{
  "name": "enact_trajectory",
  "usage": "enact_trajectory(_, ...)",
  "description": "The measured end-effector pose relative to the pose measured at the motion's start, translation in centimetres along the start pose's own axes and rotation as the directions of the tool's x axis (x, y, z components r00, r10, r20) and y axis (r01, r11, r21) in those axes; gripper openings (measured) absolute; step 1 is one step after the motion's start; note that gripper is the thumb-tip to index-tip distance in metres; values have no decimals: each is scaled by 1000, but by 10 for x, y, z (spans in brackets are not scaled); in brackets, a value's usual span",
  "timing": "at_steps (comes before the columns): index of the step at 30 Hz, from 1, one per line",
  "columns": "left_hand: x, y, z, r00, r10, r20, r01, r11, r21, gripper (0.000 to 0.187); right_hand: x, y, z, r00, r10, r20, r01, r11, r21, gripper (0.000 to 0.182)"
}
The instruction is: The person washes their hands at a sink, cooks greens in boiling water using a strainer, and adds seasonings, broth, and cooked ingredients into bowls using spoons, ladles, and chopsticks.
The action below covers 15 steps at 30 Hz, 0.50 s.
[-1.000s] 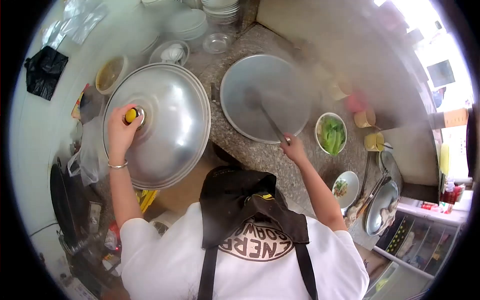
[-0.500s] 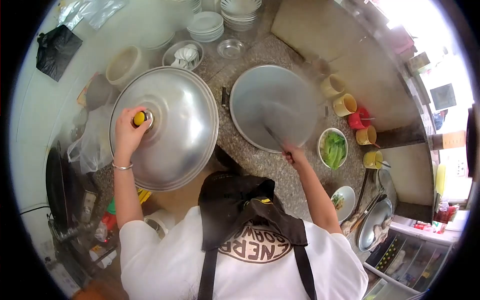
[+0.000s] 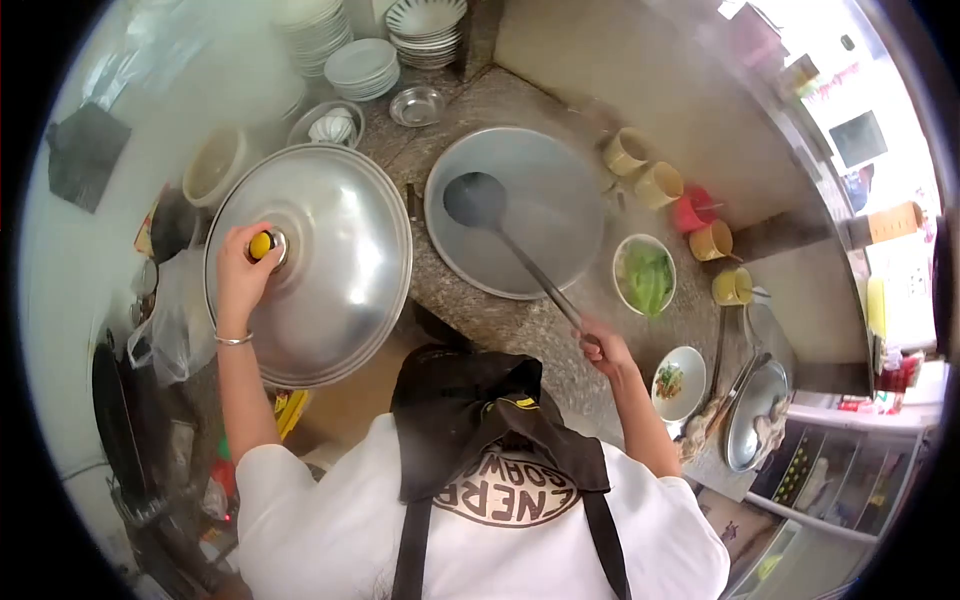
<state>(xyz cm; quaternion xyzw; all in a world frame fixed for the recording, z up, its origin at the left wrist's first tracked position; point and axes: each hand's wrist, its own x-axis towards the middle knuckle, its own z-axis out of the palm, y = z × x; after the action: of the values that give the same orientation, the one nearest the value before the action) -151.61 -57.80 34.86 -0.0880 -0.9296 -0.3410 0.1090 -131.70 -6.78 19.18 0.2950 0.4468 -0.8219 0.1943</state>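
A shiny, domed metal lid (image 3: pixel 335 290) has its knob (image 3: pixel 261 245) (yellow-topped) pinched in the left hand (image 3: pixel 242 275); the right hand (image 3: pixel 606 349) curls fingers around a long-handled ladle (image 3: pixel 535 270).

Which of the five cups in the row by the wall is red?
The middle cup, third from either end; the other four cups are yellowish or tan.

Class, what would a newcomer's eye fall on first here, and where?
The big shiny lid stands out first, left of centre, its knob in the left hand. To its right is the wide pot, crossed by the dark ladle in the right hand. Right of that, green leaves lie in a white bowl on the counter.
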Motion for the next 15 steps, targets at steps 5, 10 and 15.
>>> enact_trajectory(5, 15, 20, 9, 999, -8, 45, 7, 1000, 19, 27, -61, -5, 21, 998, -52, -47, 57, 991, 118, 43)
enact_trajectory(10, 31, 25, 30, 993, 3, 115, -7, 999, 36, 28, -131, 8, 24, 986, -142, -89, 158, 963, 216, 42)
enact_trajectory(15, 51, 38, 55, 974, 112, 199, -106, 993, -43, 29, -210, 37, 27, 959, -172, -226, 235, 928, 290, 41)
